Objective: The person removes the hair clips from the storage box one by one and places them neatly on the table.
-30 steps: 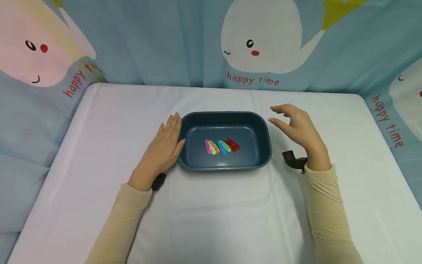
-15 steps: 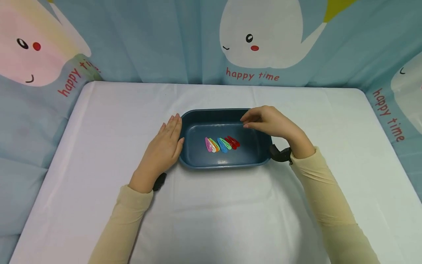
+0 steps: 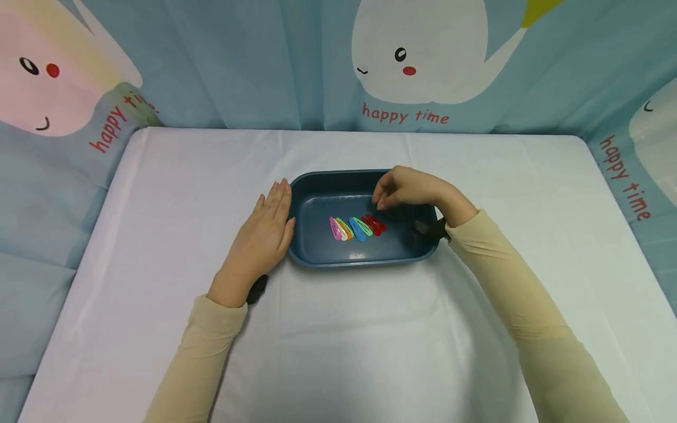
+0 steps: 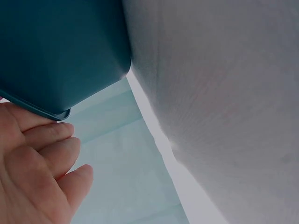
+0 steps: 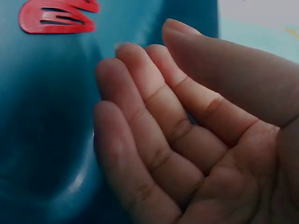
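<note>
2 bare hands at 1 blue tray (image 3: 316, 247), with a row of hair clips (image 3: 357, 231) lying on the tray floor near its middle. On the left, a left hand (image 3: 257, 238) with fingers roughly straight, laid against the tray's left rim and gripping nothing. Best used there as a steady stop: press lightly, so as not to slide the tray. Next, in order, a pink clip (image 3: 337, 234), an orange-and-white cluster too small to count, a blue clip (image 3: 357, 231), a green clip (image 3: 362, 225) and 2 red clips (image 3: 374, 224). Farther right, a right hand (image 3: 406, 187) over the tray, with fingers loosely bent, thumb apart and nothing visible between; no telling whether in contact with the tray. Apparently reaching toward the clips: to pick cleanly, lower to the red end, pinch 1 clip by its long sides, and lift straight up without dragging neighbours.

As for edges, little room at the left rim beside the fingers; more across the floor left of the pink clip. Mind the raised wall all round. At the right rim, watch the black wrist camera (image 3: 438, 229), low over the edge; raise the wrist before swinging out over the white tablecloth (image 3: 534, 235).
</note>
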`<action>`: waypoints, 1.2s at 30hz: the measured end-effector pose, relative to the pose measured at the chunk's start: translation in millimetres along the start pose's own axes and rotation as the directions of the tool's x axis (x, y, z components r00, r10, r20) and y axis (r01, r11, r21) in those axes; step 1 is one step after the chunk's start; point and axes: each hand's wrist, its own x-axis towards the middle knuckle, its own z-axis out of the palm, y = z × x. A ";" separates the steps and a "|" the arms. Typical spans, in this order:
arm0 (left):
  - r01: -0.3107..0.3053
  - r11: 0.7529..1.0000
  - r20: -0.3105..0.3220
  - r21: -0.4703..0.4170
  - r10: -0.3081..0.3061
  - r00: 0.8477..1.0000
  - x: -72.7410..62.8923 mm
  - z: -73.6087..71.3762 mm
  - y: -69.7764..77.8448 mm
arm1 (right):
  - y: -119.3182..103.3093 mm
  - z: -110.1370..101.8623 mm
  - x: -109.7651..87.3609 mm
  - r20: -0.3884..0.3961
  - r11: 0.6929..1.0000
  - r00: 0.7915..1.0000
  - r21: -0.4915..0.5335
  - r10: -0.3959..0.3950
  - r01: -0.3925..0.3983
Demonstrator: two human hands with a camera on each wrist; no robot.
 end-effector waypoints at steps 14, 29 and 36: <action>-0.009 1.000 -0.002 0.004 0.009 1.000 0.3 -0.6 0.8 | 4.8 13.6 20.1 0.044 0.969 0.987 -0.201 0.156 -0.144; -0.015 1.000 -0.003 0.001 0.015 1.000 0.1 -1.3 -1.5 | 5.3 16.7 19.5 0.044 0.974 0.983 -0.147 0.178 -0.170; -0.013 1.000 -0.006 -0.004 0.013 1.000 -0.6 -1.6 -0.7 | 6.9 15.8 17.7 0.022 0.984 0.987 -0.077 0.162 -0.160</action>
